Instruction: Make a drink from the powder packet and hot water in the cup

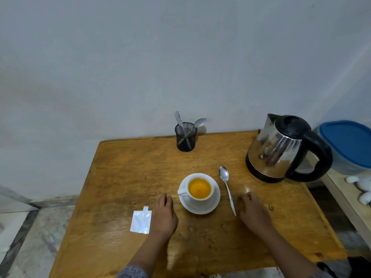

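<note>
A white cup (199, 188) holding orange liquid stands on a white saucer (202, 207) in the middle of the wooden table (124, 167). A silver spoon (227, 187) lies just right of the saucer, bowl pointing away from me. A white powder packet (140, 222), torn at its top corner, lies flat to the left. My left hand (165, 213) rests palm-down between packet and saucer, holding nothing. My right hand (253, 211) rests on the table beside the spoon's handle end, fingers loosely curled, with nothing in it.
A steel electric kettle (281, 149) with a black handle stands at the back right. A black mesh holder (185, 139) with a fork and spoon stands at the back edge by the wall. A blue-lidded container (349, 145) sits off the table to the right.
</note>
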A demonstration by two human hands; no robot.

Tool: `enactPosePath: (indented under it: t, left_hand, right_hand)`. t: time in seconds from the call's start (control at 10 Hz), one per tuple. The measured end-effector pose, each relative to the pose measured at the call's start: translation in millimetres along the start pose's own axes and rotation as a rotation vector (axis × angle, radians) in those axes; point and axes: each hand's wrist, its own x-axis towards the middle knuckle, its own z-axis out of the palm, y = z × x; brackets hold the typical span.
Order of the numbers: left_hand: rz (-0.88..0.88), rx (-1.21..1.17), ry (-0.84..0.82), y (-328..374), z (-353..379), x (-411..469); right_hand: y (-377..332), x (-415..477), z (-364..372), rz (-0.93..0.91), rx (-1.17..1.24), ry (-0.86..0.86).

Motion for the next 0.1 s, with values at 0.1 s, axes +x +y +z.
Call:
enactPosePath:
  t: [0.1]
  left_hand:
    - [0.022,0.078,-0.065,4.7,-4.8,-4.7]
  right_hand:
    - [4.1,-10.2,3.0,-0.052,-0.043,-0.05]
